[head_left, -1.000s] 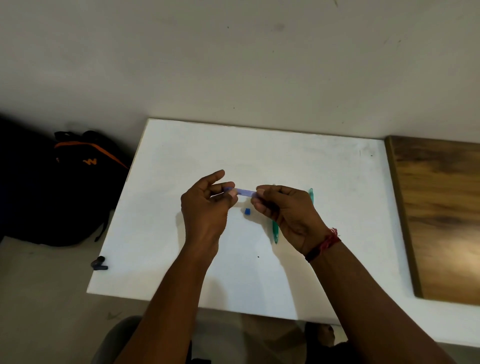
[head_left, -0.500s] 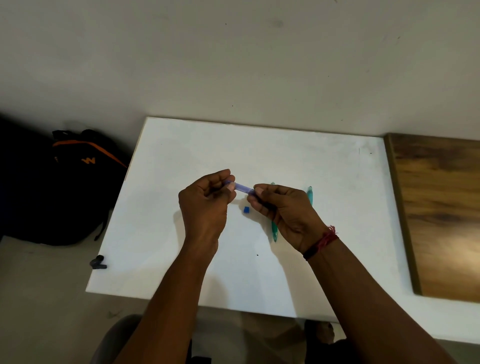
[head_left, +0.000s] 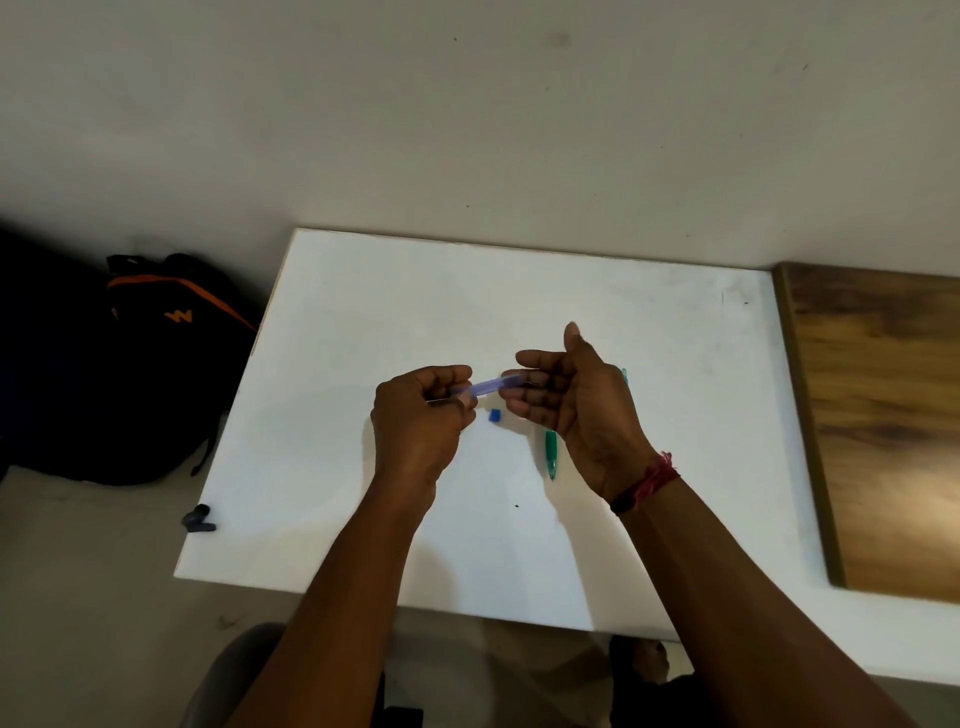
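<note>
Purple pen barrel (head_left: 485, 387) is being reassembled, I judge: left hand (head_left: 415, 431) clamping it, right hand (head_left: 582, 400) grip apart. Next move is calling for pinching blue cap (head_left: 495, 414).

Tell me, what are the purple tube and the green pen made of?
Purple tube: probably plastic, pale and a bit see-through where the left hand pinches it.
Green pen: likely smooth, glossy plastic, going by its bright even colour and a faint shine.
</note>
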